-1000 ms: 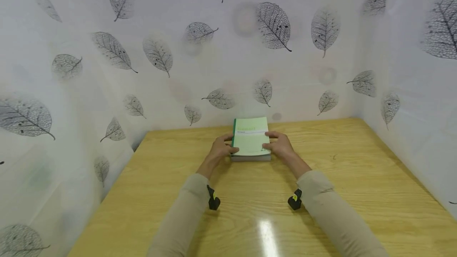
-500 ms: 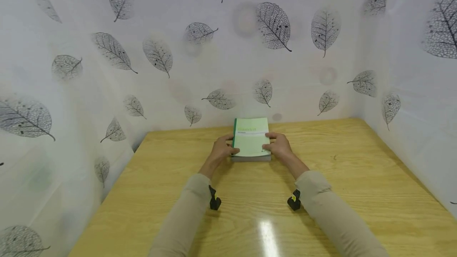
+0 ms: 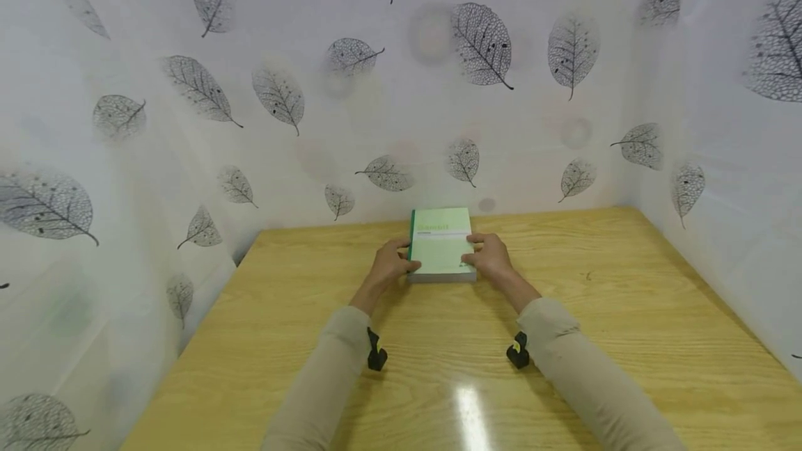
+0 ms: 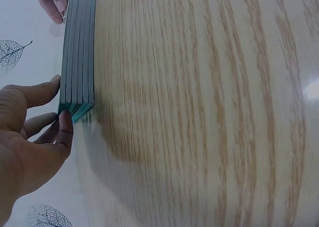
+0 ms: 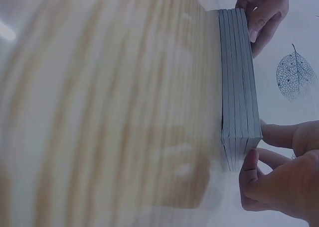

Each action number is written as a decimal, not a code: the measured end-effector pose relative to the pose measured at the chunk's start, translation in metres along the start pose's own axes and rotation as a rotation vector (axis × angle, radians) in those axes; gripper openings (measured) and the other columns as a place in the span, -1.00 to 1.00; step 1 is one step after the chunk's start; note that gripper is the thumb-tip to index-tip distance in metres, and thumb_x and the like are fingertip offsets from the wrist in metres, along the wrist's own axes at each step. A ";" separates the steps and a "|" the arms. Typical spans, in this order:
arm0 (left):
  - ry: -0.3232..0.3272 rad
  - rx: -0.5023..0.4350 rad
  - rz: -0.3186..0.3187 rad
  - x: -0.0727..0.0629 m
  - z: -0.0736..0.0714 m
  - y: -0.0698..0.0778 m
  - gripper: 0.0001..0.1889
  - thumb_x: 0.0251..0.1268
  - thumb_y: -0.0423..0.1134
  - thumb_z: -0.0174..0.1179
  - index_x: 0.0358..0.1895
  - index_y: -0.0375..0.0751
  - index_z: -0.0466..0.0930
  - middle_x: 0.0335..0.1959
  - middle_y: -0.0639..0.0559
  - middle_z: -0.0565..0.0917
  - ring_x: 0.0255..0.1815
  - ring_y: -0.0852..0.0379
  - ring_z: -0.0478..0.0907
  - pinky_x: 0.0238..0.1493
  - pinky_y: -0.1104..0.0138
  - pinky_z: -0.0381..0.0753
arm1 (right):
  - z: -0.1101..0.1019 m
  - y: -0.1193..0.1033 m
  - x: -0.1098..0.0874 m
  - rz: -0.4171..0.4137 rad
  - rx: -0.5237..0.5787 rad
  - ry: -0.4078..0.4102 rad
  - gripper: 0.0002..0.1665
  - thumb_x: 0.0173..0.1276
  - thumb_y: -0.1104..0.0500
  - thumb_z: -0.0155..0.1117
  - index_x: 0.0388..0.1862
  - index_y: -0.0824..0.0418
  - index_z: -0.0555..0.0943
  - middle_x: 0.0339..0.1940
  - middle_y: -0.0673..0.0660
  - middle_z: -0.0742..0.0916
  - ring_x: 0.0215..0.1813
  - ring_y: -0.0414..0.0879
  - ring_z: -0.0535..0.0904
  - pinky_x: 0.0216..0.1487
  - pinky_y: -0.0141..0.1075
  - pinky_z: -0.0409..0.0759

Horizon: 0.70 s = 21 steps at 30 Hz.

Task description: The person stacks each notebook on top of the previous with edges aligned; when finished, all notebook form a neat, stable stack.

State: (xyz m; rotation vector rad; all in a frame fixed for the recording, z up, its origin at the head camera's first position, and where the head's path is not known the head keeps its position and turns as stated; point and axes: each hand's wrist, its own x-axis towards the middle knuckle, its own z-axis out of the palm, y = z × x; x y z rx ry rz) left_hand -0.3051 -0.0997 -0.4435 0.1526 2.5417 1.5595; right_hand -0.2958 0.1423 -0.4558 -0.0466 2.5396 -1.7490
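Note:
A stack of several notebooks point(image 3: 443, 246), with a pale green cover on top, lies flat near the table's back edge. My left hand point(image 3: 386, 264) holds its left side, thumb over the near top corner and fingers against the green spines. On the opposite side my right hand point(image 3: 491, 256) holds the stack, thumb on the top cover and fingers along the side. In the left wrist view the grey page edges of the notebooks point(image 4: 79, 48) line up in layers. The right wrist view shows curled fingers point(image 5: 251, 179) at the corner of the stack.
The wooden table point(image 3: 451, 339) extends around and in front of the stack. A white curtain point(image 3: 401, 117) printed with leaves hangs behind and along both sides. Black wrist cameras point(image 3: 376, 352) sit at both sleeve cuffs.
The top notebook's near edge, slightly bowed a second ago, now looks straighter. Both hands stay at the sides of the stack with barely any shift.

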 end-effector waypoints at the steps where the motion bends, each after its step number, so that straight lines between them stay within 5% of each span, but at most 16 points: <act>1: -0.001 -0.001 0.004 0.000 0.001 0.000 -0.28 0.30 -0.42 0.39 0.52 -0.33 0.35 0.41 -0.25 0.48 0.17 -0.10 0.56 0.09 0.19 0.69 | -0.001 0.000 -0.001 -0.002 -0.002 -0.003 -0.33 0.47 0.40 0.28 0.51 0.46 0.36 0.55 0.47 0.37 0.50 0.41 0.35 0.30 0.08 0.62; 11: 0.002 0.032 0.017 0.003 0.005 0.000 -0.28 0.31 -0.41 0.39 0.52 -0.34 0.35 0.43 -0.25 0.47 0.21 -0.12 0.55 0.11 0.18 0.69 | -0.004 -0.002 -0.002 0.014 -0.019 -0.006 -0.33 0.47 0.41 0.27 0.51 0.46 0.35 0.56 0.48 0.35 0.50 0.38 0.36 0.14 -0.12 0.67; 16: 0.016 0.041 0.012 0.002 0.000 -0.004 -0.35 0.48 -0.25 0.28 0.54 -0.32 0.32 0.43 -0.27 0.47 0.30 -0.17 0.52 0.24 0.05 0.64 | -0.012 -0.002 -0.005 0.007 -0.040 -0.024 -0.34 0.60 0.22 0.16 0.56 0.44 0.28 0.58 0.44 0.33 0.47 0.36 0.39 0.30 0.04 0.60; 21: 0.092 0.134 0.075 -0.004 -0.022 -0.009 -0.44 0.65 -0.04 0.06 0.53 -0.24 0.36 0.50 -0.19 0.42 0.44 -0.19 0.42 0.39 -0.05 0.51 | -0.038 -0.002 -0.014 -0.089 -0.105 -0.046 -0.32 0.71 0.04 -0.01 0.60 0.40 0.22 0.56 0.42 0.36 0.49 0.37 0.35 0.41 0.19 0.46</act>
